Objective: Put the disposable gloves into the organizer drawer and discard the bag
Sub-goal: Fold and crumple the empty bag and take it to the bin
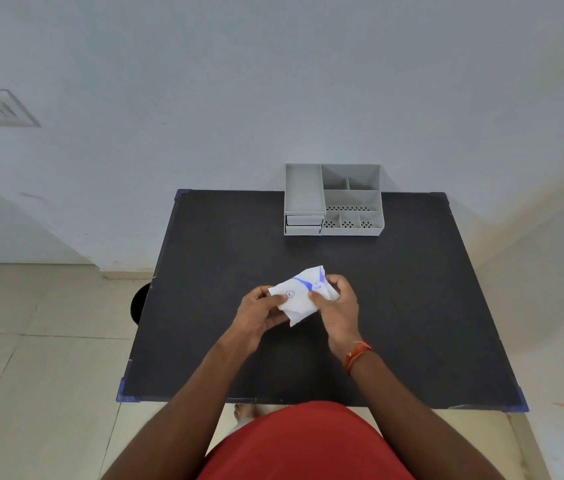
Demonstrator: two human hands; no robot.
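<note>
A white glove bag with blue print (300,296) is held above the middle of the black table (412,306). My left hand (258,315) pinches its left end and my right hand (337,301) grips its right end. The gloves themselves are hidden inside the bag. A grey organizer (334,199) stands at the table's far edge against the wall, with two small drawers (303,225) at its front left, both pushed in.
A dark round bin (139,303) sits on the tiled floor just left of the table, mostly hidden by the table edge. Blue tape marks the table corners. A white wall rises directly behind the organizer.
</note>
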